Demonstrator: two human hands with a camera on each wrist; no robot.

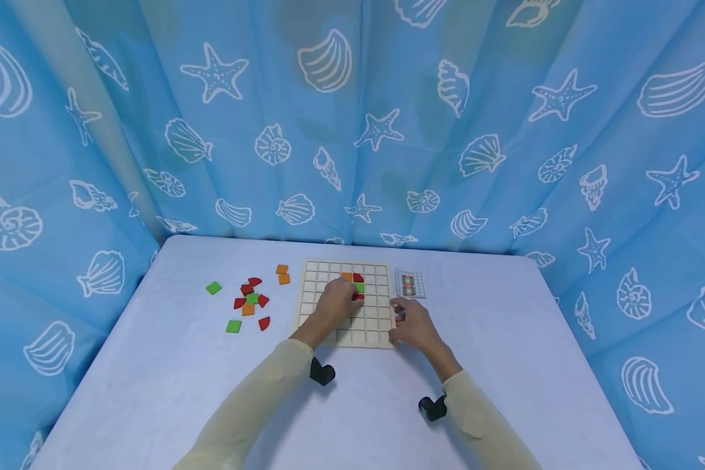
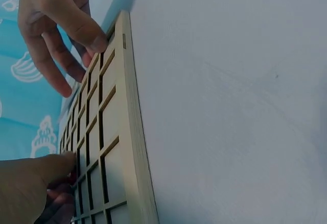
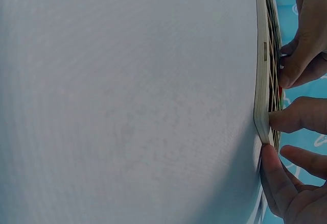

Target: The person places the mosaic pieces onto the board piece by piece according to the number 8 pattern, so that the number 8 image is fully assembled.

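Observation:
A light wooden grid board (image 1: pixel 311 287) lies on the table, carrying an orange square (image 1: pixel 346 277), a red quarter-circle (image 1: pixel 358 278) and a green square (image 1: pixel 360 288). Over its middle, my left hand (image 1: pixel 336 301) has thumb and fingertips at a red piece (image 1: pixel 359 296) just below the green one; the fingers partly cover it. At the right edge, my right hand (image 1: pixel 414 324) grips the board near its front corner, thumb (image 3: pixel 283 120) on top and a finger (image 3: pixel 273 157) against the side. Something red (image 1: pixel 399 318) shows between this hand's fingers and the board.
Left of the board lie scattered red quarter-circles (image 1: pixel 264 323), green squares (image 1: pixel 233 326) and orange squares (image 1: pixel 284 279). A printed pattern card (image 1: pixel 410 284) lies beyond the right hand. A blue shell-print curtain (image 1: pixel 352 130) hangs behind the white table (image 1: pixel 153 365).

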